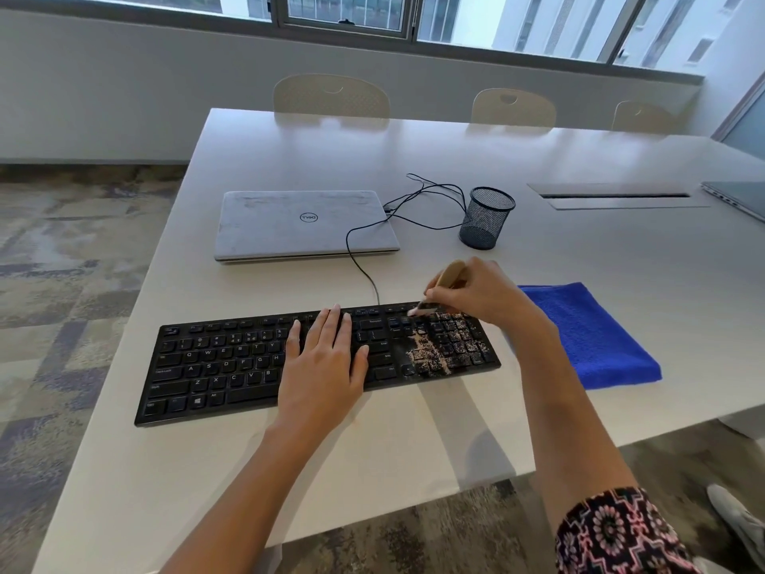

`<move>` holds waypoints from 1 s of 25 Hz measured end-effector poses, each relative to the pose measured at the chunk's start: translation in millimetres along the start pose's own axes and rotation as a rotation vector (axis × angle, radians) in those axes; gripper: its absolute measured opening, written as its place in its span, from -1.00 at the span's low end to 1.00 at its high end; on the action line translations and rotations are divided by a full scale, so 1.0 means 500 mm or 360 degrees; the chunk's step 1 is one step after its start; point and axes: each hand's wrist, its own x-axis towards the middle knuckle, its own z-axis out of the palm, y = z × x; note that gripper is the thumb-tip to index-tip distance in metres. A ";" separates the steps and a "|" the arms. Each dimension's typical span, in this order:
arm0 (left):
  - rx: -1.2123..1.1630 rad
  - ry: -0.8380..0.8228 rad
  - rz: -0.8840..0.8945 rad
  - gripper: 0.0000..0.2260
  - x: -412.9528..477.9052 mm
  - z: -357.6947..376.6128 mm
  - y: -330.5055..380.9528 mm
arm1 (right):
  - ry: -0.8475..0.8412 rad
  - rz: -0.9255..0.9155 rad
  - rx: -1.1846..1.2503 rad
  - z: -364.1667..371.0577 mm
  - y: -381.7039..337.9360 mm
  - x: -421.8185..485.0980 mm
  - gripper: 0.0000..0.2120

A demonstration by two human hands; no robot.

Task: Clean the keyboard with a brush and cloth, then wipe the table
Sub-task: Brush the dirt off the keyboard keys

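Open lane along near desk (289, 470) edge, in front of keyboard (223, 366); left hand (327, 366) lies flat on keyboard's middle, right hand (484, 292) gripping brush (449, 273) sits over its right end; both block crossing there; blue cloth (592, 341) fills spot just right of keyboard; bare strip behind keyboard is cut by cable (360, 267) running up to closed laptop (302, 225); mesh cup (486, 219) stands right of laptop beside loose cable loops; far desk open.
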 end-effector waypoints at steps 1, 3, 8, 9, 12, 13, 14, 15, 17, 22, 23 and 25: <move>-0.0002 -0.0001 -0.0003 -0.43 0.000 0.000 0.000 | 0.0057 0.0036 0.0028 -0.007 0.007 0.000 -0.91; 0.0000 0.0004 -0.0005 -0.43 0.001 0.001 0.001 | 0.0215 0.0103 0.0139 -0.019 0.018 -0.004 -0.92; 0.0002 0.0003 -0.0005 -0.43 0.001 0.002 0.000 | 0.0565 0.0198 0.0263 -0.001 0.029 -0.004 -0.84; 0.0000 0.0003 -0.0003 -0.43 0.002 0.003 0.000 | 0.0549 0.0191 0.0229 0.008 0.032 -0.006 -0.82; -0.0005 0.0004 -0.0005 -0.43 0.002 0.002 0.001 | 0.0382 0.0227 0.0074 0.014 0.035 -0.018 -0.77; -0.0004 0.0010 -0.0005 -0.43 0.002 0.002 0.001 | 0.0319 0.0266 0.0031 0.007 0.035 -0.021 -0.76; -0.0001 0.0011 -0.0003 -0.43 0.002 0.003 0.000 | 0.0244 0.0305 -0.0004 -0.003 0.033 -0.024 -0.76; 0.0004 0.0009 -0.0001 -0.43 0.001 0.002 0.000 | 0.0179 0.0332 -0.0026 -0.013 0.031 -0.027 -0.76; 0.0011 -0.0001 0.0000 -0.42 0.001 0.002 0.001 | 0.0171 0.0329 -0.0023 -0.025 0.029 -0.027 -0.77; 0.0014 -0.0004 0.0000 -0.43 0.002 0.003 0.000 | 0.0385 0.0097 0.0003 0.001 0.011 -0.016 -0.78; 0.0014 -0.0005 0.0001 -0.43 0.002 0.002 0.000 | 0.0356 0.0053 0.0039 0.011 0.006 -0.020 -0.79; 0.0017 0.0001 -0.0003 -0.43 0.002 0.001 0.001 | 0.0312 -0.0009 0.0071 0.031 0.001 -0.028 -0.81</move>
